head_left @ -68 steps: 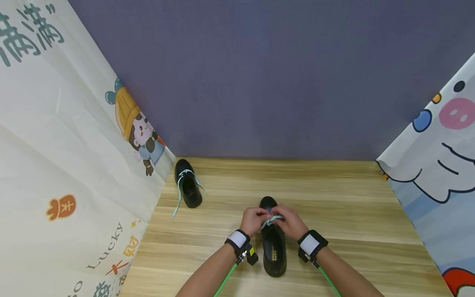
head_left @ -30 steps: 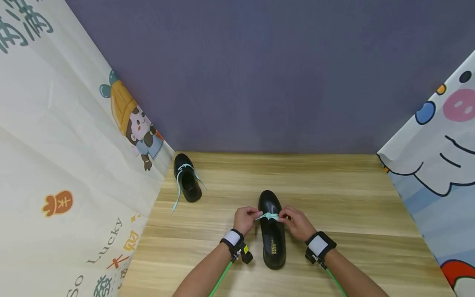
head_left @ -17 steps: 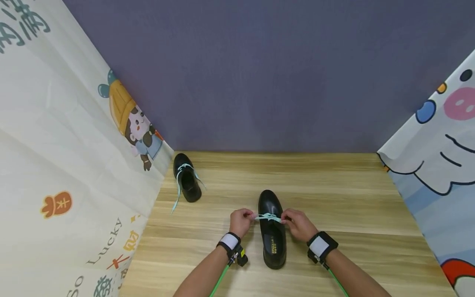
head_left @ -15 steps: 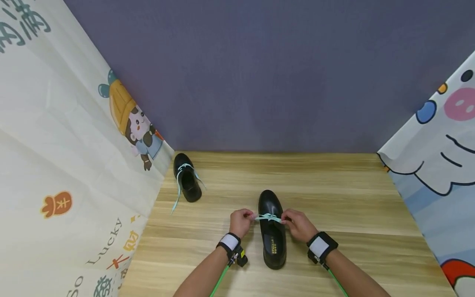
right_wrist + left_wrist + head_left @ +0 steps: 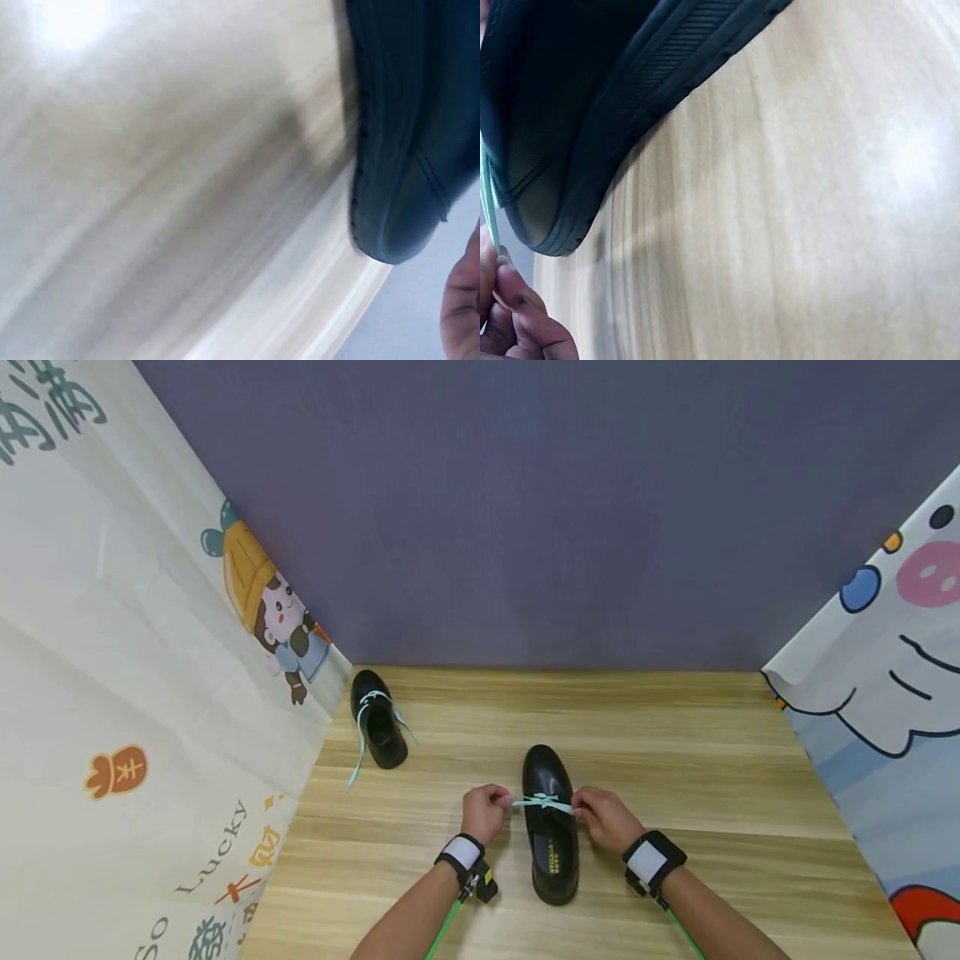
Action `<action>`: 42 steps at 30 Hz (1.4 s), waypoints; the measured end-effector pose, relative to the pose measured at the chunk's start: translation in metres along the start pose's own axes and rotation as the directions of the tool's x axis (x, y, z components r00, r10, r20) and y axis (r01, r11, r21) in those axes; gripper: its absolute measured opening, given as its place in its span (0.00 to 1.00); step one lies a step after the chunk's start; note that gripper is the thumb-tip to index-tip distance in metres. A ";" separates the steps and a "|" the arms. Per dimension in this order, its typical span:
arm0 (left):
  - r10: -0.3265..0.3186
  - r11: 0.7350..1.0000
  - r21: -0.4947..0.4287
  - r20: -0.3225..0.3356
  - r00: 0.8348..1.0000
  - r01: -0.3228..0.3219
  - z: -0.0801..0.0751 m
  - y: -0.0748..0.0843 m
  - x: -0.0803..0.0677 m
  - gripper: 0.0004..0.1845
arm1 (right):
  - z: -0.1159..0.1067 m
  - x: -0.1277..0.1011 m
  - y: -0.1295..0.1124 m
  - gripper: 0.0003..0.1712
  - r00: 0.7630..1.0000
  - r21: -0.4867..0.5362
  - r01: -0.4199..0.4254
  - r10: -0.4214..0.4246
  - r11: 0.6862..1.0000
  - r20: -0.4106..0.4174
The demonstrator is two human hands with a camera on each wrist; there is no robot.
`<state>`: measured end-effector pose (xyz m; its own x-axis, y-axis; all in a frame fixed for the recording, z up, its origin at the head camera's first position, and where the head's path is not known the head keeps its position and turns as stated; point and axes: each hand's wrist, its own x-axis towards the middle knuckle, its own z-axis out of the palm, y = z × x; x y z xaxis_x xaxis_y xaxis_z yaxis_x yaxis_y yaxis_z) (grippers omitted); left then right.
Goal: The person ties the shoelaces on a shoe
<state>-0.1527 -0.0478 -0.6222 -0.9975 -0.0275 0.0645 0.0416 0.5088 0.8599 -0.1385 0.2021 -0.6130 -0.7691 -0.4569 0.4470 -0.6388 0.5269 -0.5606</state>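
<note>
A black leather shoe [image 5: 555, 860] stands in the middle of the wood-grain surface, toe pointing away from me. Across its throat runs a pale mint shoelace [image 5: 546, 802], looped into a small knot or bow at the centre. On the shoe's left side, my left hand [image 5: 483, 812] pinches one part of the lace and holds it out taut. My right hand [image 5: 606, 818] pinches the other part close to the shoe's right edge. In the left wrist view the lace [image 5: 487, 195] runs down into the left fingertips. Only the edge of the right hand [image 5: 463, 307] appears in the right wrist view.
A second black shoe [image 5: 384, 739] with loose mint laces stands at the back left, near the printed white cloth [image 5: 187, 693]. A dark purple-grey panel [image 5: 525, 510] rises behind the wood surface [image 5: 675, 735]. Another printed cloth [image 5: 900, 693] hangs at the right.
From close together over the shoe, both hands have moved apart to either side, drawing the lace outward. The loops at the centre have become smaller. The second shoe stays in place.
</note>
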 end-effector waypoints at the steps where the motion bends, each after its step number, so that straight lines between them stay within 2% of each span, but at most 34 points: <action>1: 0.003 1.000 -0.004 0.002 1.000 -0.003 -0.001 0.001 0.000 0.05 | -0.001 0.001 0.001 0.15 1.000 0.001 0.000 0.000 1.000 0.005; 7: 0.022 0.995 -0.094 0.076 0.997 -0.015 -0.005 0.004 0.003 0.03 | -0.010 0.009 0.001 0.10 0.995 0.053 -0.055 0.050 0.997 0.090; 9: 0.043 0.992 -0.122 0.103 0.994 -0.030 -0.008 0.005 0.003 0.03 | -0.014 0.010 0.001 0.07 0.986 0.067 -0.113 0.104 0.991 0.130; 11: 0.069 0.990 -0.131 0.122 0.990 -0.053 -0.012 0.006 0.004 0.05 | -0.019 0.010 0.000 0.10 0.971 0.078 -0.187 0.172 0.979 0.166; 14: 0.099 0.992 -0.087 0.138 0.985 -0.087 -0.015 0.010 0.004 0.11 | -0.025 0.012 -0.006 0.17 0.950 0.040 -0.272 0.262 0.961 0.167; 17: 0.127 0.991 0.017 0.161 0.979 -0.132 -0.015 0.017 0.001 0.18 | -0.024 0.014 -0.017 0.22 0.940 -0.001 -0.303 0.299 0.953 0.166; 20: 0.153 0.976 0.118 0.240 0.959 -0.185 -0.013 0.025 -0.004 0.25 | -0.015 0.016 -0.031 0.28 0.928 -0.061 -0.306 0.312 0.950 0.204; 22: 0.153 0.970 0.131 0.320 0.935 -0.203 -0.009 0.029 -0.007 0.29 | -0.006 0.016 -0.041 0.33 0.912 -0.103 -0.314 0.329 0.944 0.246; 26: 0.100 0.980 0.112 0.444 0.891 -0.166 -0.003 0.030 -0.011 0.33 | 0.011 0.013 -0.059 0.46 0.878 -0.172 -0.352 0.388 0.920 0.279; 29: 0.087 0.986 0.085 0.465 0.881 -0.142 -0.001 0.028 -0.013 0.32 | 0.023 0.008 -0.068 0.49 0.869 -0.189 -0.367 0.408 0.911 0.281; 34: 0.103 0.989 0.042 0.489 0.866 -0.141 0.001 0.023 -0.014 0.31 | 0.034 0.000 -0.072 0.48 0.871 -0.220 -0.367 0.417 0.904 0.258; 38: 0.108 0.987 0.046 0.514 0.851 -0.153 0.003 0.022 -0.015 0.32 | 0.036 -0.001 -0.073 0.45 0.876 -0.218 -0.381 0.427 0.898 0.225; 42: 0.121 0.981 0.068 0.515 0.849 -0.181 0.000 0.022 -0.016 0.31 | 0.035 0.003 -0.074 0.43 0.875 -0.215 -0.383 0.428 0.898 0.227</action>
<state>-0.1356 -0.0358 -0.6043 -0.8705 0.4815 -0.1022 0.2175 0.5626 0.7976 -0.0923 0.1369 -0.5943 -0.9416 -0.3368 -0.0067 -0.2834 0.8028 -0.5246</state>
